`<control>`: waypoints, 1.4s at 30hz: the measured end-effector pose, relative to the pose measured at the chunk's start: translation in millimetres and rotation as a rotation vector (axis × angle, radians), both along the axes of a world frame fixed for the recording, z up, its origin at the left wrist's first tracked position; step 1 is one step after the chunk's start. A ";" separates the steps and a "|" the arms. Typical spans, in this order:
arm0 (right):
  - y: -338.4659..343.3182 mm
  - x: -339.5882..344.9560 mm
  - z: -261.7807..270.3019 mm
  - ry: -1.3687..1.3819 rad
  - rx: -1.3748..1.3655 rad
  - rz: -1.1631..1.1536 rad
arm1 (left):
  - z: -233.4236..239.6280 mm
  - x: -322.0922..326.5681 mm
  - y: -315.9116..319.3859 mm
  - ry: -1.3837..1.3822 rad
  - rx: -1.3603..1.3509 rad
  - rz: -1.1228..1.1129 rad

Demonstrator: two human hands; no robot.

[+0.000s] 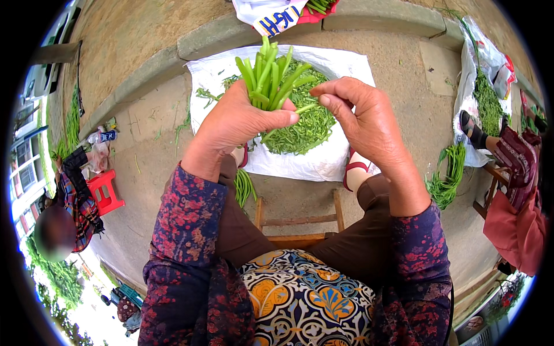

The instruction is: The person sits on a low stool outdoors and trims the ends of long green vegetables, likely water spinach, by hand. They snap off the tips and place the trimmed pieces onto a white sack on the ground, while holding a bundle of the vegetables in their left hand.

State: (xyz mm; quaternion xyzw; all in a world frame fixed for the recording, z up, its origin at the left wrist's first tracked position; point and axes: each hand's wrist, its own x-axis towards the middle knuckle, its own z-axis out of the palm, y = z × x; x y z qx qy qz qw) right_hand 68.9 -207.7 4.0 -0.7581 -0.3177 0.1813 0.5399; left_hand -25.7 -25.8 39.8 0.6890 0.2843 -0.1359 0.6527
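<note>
My left hand (246, 114) is closed around a bunch of thick green stalks (270, 75), their cut ends fanning up and away from me. One thin stalk sticks out sideways past my left thumb, and my right hand (359, 112) pinches its tip between thumb and fingertips. Under both hands a white woven plastic sheet (355, 65) lies on the ground between my feet, bearing a heap of small green leaves and bits (298, 138). A bundle of long green stems (244, 188) lies beside my left leg, partly hidden by it.
A concrete kerb (216, 36) runs beyond the sheet, with a printed white bag (277, 17) there. At left a person sits by a red plastic stool (105, 192). At right are another seated person, a stem bundle (450, 175) and a second white sheet (463, 116) with greens.
</note>
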 end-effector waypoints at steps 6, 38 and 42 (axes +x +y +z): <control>-5.7 -0.1 3.2 -0.034 -0.103 0.094 | -9.4 -0.9 -3.5 -0.010 0.005 0.060; -2.6 17.2 1.1 0.536 -0.029 -0.248 | -10.6 -0.9 16.7 -0.233 -0.113 0.203; 0.2 10.0 -7.0 0.518 -0.064 -0.111 | -10.1 -1.8 16.8 -0.246 -0.141 0.204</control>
